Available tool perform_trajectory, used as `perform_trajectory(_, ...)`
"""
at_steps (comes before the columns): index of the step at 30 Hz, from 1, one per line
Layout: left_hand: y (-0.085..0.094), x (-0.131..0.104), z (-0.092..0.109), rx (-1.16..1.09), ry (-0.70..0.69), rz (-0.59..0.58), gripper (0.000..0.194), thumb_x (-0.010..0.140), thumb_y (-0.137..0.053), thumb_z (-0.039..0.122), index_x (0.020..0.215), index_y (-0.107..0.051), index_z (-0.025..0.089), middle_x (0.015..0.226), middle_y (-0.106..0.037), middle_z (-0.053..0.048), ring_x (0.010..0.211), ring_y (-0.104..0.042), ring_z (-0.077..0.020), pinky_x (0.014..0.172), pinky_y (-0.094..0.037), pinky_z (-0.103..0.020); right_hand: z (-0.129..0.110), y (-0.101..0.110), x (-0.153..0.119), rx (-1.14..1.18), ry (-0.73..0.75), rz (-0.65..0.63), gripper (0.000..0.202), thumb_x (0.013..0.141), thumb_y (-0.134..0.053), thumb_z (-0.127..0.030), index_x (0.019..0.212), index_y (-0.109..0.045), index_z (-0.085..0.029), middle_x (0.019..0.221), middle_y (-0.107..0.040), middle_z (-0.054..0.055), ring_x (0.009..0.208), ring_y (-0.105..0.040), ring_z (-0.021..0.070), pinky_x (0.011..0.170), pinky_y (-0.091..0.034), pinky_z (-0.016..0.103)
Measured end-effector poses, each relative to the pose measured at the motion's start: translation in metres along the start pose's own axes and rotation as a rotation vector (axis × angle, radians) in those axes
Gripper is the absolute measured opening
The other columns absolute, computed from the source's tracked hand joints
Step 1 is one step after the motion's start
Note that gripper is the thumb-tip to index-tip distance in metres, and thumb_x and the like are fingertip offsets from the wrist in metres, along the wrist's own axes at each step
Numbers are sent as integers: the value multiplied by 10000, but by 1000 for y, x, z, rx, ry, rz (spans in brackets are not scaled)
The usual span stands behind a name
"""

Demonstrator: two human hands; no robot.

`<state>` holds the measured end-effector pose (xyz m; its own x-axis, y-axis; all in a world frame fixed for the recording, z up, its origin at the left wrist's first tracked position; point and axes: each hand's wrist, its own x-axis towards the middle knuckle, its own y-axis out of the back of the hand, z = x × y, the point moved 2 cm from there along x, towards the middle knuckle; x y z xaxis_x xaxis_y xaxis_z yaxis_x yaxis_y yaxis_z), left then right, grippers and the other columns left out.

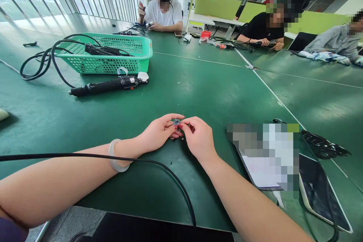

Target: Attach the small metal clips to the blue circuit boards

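My left hand (159, 132) is closed around a small blue-grey part (176, 121), pinched between thumb and fingers just above the green table (181, 83). The part looks angular, with dark gaps in it, and is too small to name. My right hand (198, 136) meets it from the right. Its thumb and index finger are pinched together at the part's edge; whatever lies between those fingertips is hidden. A tiny dark bit (171, 163) lies on the table below the hands.
A black electric screwdriver (107, 86) lies before a green plastic basket (110, 64) holding cables. One black cable (93, 155) crosses above my left forearm. At right are a partly blurred phone-like device (263, 174), a tablet-like device (320, 189) and a black plastic wrapper (323, 144). Several people sit across.
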<state>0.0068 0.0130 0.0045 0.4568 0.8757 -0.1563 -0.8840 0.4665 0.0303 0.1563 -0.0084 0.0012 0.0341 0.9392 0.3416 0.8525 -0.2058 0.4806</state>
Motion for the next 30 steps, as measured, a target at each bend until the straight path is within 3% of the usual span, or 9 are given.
perform_trajectory(12,1,1,1,-47,79,12,214,889,-604,269,1065,-519,182,807,-720,-1,834,-725,-139,805,-574,-290,-1,3,0,41,-24,-24,137,893,-593,-235,807,-698,-230,836,-696,20,782,-604,174,711,-470,323)
perform_trajectory(21,3,2,2,-52,107,-9,301,865,-635,259,1126,-508,181,730,-736,0,760,-730,-141,755,-578,-279,0,4,0,90,-67,-29,156,899,-584,-225,811,-713,-235,854,-714,24,815,-628,179,735,-488,325)
perform_trajectory(30,4,1,-1,-60,100,-31,346,874,-629,250,1194,-516,179,809,-737,-23,809,-737,-151,767,-576,-278,-1,5,2,93,-95,-30,162,879,-591,-227,779,-717,-238,805,-715,14,768,-627,174,700,-481,316)
